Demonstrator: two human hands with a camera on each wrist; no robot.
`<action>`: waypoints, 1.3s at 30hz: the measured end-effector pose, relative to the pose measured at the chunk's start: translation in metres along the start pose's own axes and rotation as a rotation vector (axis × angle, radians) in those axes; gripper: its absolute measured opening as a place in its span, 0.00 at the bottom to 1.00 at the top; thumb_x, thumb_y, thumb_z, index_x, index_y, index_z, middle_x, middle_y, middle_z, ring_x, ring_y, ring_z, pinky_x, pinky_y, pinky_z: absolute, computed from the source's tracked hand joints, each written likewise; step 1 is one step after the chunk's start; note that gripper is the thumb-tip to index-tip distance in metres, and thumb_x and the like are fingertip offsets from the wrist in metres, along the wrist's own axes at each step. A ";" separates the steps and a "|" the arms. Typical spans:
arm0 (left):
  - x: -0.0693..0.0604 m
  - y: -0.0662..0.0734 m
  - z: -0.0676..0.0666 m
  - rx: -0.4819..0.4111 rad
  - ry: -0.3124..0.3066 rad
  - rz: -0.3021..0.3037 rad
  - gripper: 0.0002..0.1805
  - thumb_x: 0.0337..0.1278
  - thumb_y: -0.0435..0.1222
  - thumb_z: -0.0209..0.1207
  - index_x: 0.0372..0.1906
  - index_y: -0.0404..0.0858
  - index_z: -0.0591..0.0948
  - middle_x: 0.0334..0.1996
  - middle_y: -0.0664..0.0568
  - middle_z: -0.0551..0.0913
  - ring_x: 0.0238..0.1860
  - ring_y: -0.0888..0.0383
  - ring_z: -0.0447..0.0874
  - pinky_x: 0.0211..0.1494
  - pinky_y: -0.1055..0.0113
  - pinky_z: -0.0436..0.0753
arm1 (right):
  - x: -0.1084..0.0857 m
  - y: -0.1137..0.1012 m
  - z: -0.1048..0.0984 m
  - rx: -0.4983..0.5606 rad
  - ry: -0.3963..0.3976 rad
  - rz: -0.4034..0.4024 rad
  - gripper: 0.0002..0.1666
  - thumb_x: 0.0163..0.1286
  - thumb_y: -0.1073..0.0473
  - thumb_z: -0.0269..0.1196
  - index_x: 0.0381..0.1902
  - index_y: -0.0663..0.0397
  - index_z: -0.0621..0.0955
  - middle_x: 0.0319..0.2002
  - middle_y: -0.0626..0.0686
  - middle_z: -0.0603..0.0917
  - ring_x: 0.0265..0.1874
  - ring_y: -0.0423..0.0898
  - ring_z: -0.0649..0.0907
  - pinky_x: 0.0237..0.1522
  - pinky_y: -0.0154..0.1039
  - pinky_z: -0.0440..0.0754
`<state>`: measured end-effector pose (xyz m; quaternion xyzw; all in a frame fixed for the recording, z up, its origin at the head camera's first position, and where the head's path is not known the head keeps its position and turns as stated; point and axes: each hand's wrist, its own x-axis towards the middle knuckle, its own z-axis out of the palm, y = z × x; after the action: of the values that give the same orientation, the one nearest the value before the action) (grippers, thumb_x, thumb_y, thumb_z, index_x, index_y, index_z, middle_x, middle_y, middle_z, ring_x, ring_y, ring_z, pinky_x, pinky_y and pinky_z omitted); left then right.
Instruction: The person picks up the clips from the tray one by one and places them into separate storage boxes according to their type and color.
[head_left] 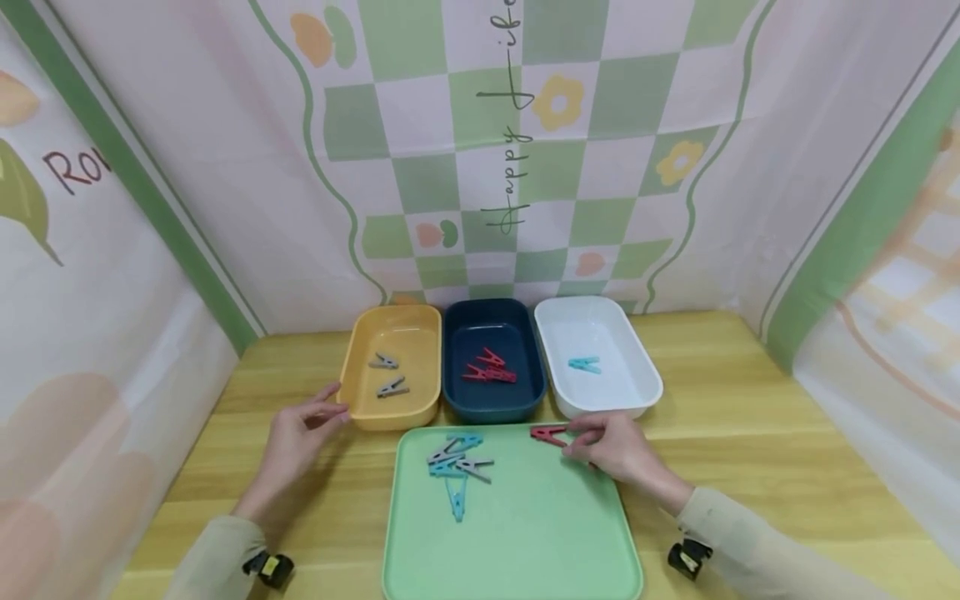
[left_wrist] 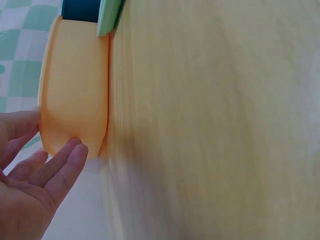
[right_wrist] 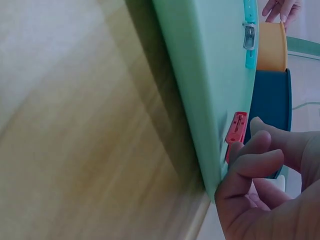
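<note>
One red clip (head_left: 549,435) on one green tray (head_left: 517,533)

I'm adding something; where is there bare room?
Near end of the green tray, below the piled clothespins; the table right of the white bin. Crowded: the tray's far end, with that pile and the right hand touching a red clothespin.

Tray (head_left: 517,550) and bins (head_left: 401,417) on table (head_left: 750,467)
</note>
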<state>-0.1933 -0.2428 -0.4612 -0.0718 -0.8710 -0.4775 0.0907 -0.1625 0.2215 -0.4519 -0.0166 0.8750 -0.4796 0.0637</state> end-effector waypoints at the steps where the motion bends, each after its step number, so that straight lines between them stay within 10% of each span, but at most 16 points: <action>1: -0.001 0.000 0.000 0.001 -0.002 -0.002 0.11 0.62 0.26 0.71 0.48 0.29 0.88 0.70 0.40 0.77 0.64 0.39 0.82 0.51 0.79 0.83 | 0.000 0.000 0.001 -0.003 -0.007 0.002 0.22 0.59 0.68 0.78 0.51 0.71 0.86 0.31 0.54 0.90 0.22 0.47 0.85 0.21 0.37 0.82; 39: -0.001 0.002 0.000 -0.004 -0.003 -0.001 0.10 0.63 0.26 0.70 0.48 0.29 0.89 0.69 0.40 0.77 0.59 0.40 0.85 0.49 0.78 0.85 | 0.007 -0.002 0.015 -0.038 -0.029 0.016 0.20 0.60 0.71 0.75 0.51 0.66 0.87 0.25 0.51 0.86 0.15 0.45 0.80 0.14 0.37 0.78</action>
<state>-0.1917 -0.2423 -0.4598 -0.0721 -0.8703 -0.4790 0.0891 -0.1674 0.2079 -0.4590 -0.0179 0.8830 -0.4621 0.0800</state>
